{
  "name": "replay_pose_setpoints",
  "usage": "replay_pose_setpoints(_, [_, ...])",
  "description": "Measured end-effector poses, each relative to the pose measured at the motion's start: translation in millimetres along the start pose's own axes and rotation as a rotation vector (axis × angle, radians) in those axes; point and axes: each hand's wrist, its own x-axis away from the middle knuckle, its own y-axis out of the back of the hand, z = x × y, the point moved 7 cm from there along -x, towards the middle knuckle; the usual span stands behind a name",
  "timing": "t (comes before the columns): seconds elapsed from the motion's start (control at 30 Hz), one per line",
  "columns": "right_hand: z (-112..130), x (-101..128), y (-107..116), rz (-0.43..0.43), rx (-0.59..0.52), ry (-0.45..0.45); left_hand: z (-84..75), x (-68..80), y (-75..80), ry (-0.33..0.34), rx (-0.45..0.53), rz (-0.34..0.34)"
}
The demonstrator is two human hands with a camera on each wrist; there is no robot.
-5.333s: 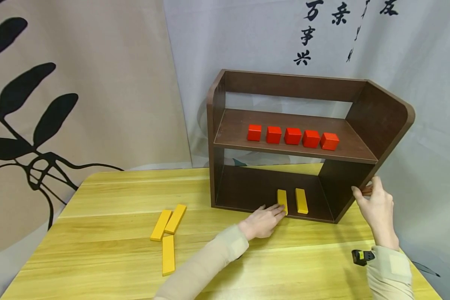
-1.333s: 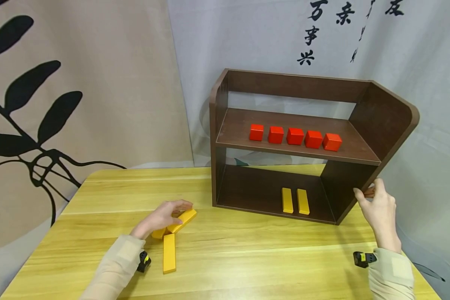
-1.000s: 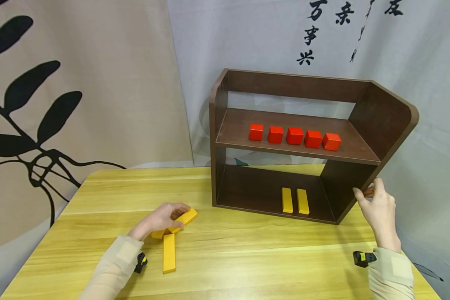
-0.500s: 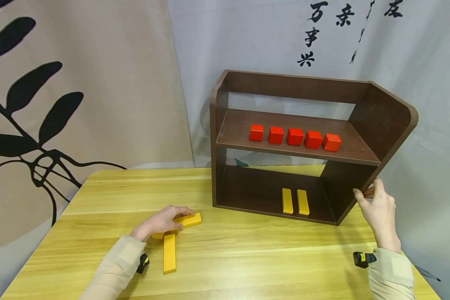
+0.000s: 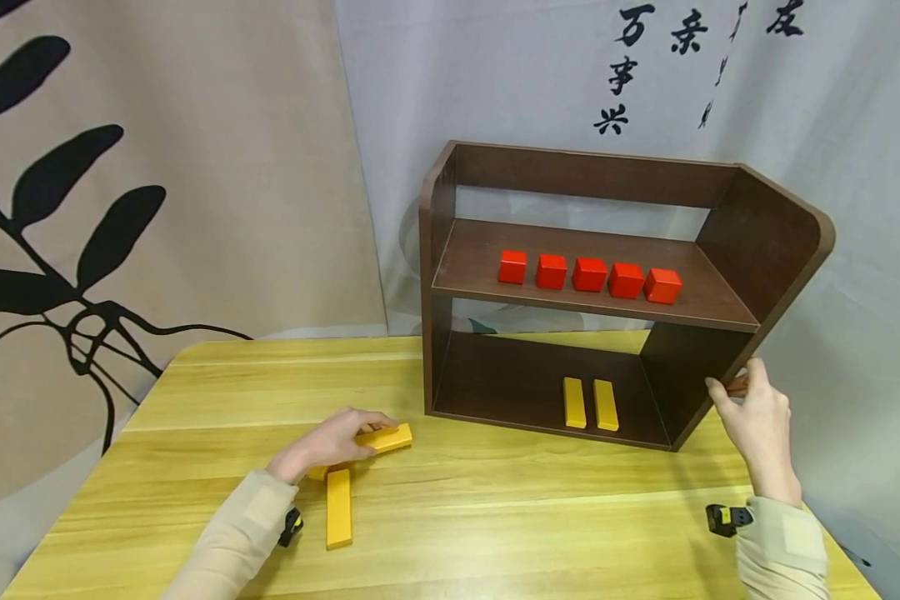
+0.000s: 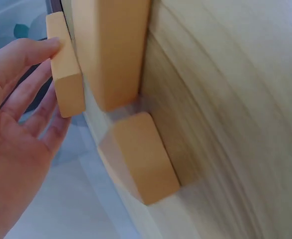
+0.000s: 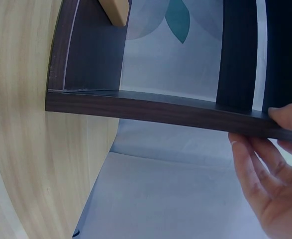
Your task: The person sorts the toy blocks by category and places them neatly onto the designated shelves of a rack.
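Note:
My left hand [image 5: 328, 442] lies over a yellow block [image 5: 388, 437] on the wooden table [image 5: 495, 517] and holds it by its near end; in the left wrist view my fingers [image 6: 34, 94] pinch this block [image 6: 65, 74]. A second yellow block [image 5: 337, 518] lies just in front, and a third [image 5: 316, 472] is mostly hidden under the hand. My right hand [image 5: 753, 410] grips the front edge of the right side panel of the brown shelf [image 5: 765, 242]. Two yellow blocks [image 5: 574, 402] [image 5: 605, 404] lie side by side on its bottom board.
Several red cubes [image 5: 588, 274] stand in a row on the shelf's middle board. Printed cloth [image 5: 195, 167] hangs behind the table. The table's right edge runs just past the shelf. A black wrist device [image 5: 723, 517] sits on the right sleeve.
My left hand left the shelf's bottom board and went to the loose blocks. Over the last second it turned one yellow block and drew it to the right. The right hand has not moved.

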Motion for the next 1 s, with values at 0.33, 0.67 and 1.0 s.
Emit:
replay_pose_setpoints(0.33, [0.1,-0.6,-0.1,-0.01,-0.003,-0.002,-18.8,-9.9,1.0,-0.046,-0.042,-0.055])
replay_pose_setpoints(0.67, [-1.0,0.4,-0.7,-0.002,-0.004,0.002,-42.0,-27.3,-3.2,-0.119,-0.068,-0.08])
replay_pose_setpoints(1.0, [0.1,0.5,-0.3,-0.02,-0.003,0.012,-70.8,-49.8,-12.6,-0.274,-0.164,-0.126])
